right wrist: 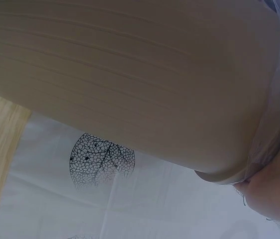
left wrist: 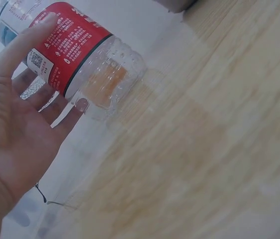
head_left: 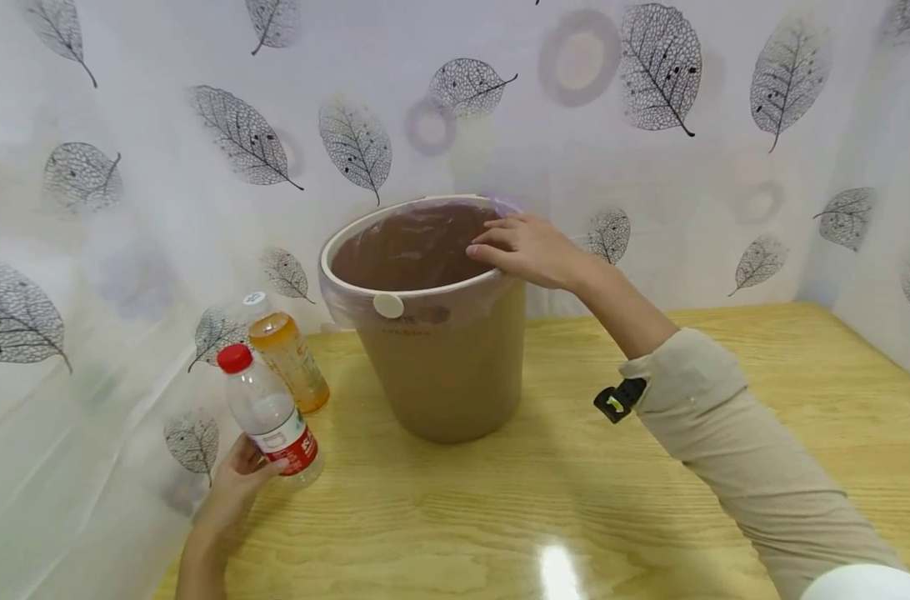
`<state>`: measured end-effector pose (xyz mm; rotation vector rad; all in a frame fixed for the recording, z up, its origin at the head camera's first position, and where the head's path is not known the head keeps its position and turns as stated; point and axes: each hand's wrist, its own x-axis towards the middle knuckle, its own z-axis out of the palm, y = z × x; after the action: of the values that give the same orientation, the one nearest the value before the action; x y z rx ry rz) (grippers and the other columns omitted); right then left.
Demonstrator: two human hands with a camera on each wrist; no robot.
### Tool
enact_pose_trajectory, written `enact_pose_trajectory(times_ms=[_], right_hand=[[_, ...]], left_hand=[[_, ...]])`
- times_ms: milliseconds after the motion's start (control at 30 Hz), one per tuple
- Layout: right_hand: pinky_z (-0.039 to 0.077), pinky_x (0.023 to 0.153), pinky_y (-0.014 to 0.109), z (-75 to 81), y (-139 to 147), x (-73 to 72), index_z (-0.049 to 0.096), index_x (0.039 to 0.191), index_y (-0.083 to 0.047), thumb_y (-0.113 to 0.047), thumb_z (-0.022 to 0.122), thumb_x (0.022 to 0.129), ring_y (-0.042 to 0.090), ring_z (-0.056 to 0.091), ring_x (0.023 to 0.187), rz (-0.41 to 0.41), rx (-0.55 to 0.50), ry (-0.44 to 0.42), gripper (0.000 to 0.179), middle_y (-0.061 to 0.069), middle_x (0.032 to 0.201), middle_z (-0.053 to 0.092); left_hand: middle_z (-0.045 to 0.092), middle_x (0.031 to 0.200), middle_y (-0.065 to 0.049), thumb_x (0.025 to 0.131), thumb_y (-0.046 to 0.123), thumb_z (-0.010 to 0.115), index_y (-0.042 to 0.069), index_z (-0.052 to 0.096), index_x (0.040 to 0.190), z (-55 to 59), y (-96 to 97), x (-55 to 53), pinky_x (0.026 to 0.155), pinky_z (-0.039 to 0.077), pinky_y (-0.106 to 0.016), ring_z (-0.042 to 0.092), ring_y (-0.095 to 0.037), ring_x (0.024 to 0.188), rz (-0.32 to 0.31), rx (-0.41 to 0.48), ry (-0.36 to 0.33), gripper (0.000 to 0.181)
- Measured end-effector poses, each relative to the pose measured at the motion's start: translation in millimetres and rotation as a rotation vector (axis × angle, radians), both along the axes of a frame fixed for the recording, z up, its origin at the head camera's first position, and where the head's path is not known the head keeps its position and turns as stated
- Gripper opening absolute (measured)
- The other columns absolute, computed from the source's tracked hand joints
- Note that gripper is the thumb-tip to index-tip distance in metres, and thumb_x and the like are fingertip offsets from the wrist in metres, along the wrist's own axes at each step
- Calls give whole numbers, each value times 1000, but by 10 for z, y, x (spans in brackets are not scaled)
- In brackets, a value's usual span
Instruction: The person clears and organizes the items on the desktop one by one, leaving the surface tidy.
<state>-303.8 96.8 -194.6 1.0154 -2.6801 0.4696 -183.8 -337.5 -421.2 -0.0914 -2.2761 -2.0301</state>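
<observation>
My left hand [head_left: 237, 479] holds a clear plastic bottle [head_left: 273, 412] with a red cap and a red and white label. In the left wrist view, the thumb lies across the label [left wrist: 75, 45] and the fingers go round behind the bottle; it leans over the table at the left. My right hand [head_left: 526, 250] rests on the right side of the rim of a brown trash bin [head_left: 447, 367], fingers reaching over its mouth. A thin translucent liner [head_left: 492, 283] is folded over the bin's rim. In the right wrist view, the bin wall [right wrist: 130, 74] hides the fingers.
An orange-tinted plastic bottle [head_left: 290, 358] with a white cap stands just behind the red-capped one. The bin stands upright on the wood-grain table [head_left: 500, 517]. A pale leaf-patterned curtain [head_left: 500, 150] borders the table at the back and sides.
</observation>
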Motion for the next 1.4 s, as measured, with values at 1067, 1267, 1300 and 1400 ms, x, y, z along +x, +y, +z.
enact_pose_trajectory(times_ms=[1067, 1267, 1300, 1400], right_hand=[[15, 108, 39, -7, -6, -38, 60, 122, -7, -38, 41, 96, 25, 32, 129, -6, 17, -1, 45, 13, 133, 47], [16, 107, 40, -11, 9, -45, 58, 124, -6, -38, 41, 95, 26, 31, 130, -12, 10, -12, 46, 14, 135, 45], [16, 107, 40, -11, 8, -48, 58, 124, -6, -38, 41, 96, 26, 31, 130, -11, 11, -12, 46, 15, 135, 45], [16, 107, 39, -10, 5, -46, 58, 124, -6, -38, 41, 96, 26, 32, 129, -10, 13, -13, 46, 14, 135, 46]], left_hand=[[40, 128, 0, 88, 8, 62, -3, 13, 144, 56, 47, -9, 87, 38, -13, 44, -2, 109, 28, -32, -21, 75], [42, 127, 2, 88, 11, 62, -1, 18, 143, 87, 86, -18, 86, 40, -15, 44, -5, 109, 6, -79, -15, 71], [43, 125, 4, 88, 11, 61, -2, 19, 143, 89, 90, -17, 85, 40, -15, 45, -4, 108, 4, -89, -6, 70], [44, 123, 9, 89, 9, 60, -4, 20, 142, 95, 98, -12, 84, 40, -14, 45, -2, 107, -11, -118, 26, 69]])
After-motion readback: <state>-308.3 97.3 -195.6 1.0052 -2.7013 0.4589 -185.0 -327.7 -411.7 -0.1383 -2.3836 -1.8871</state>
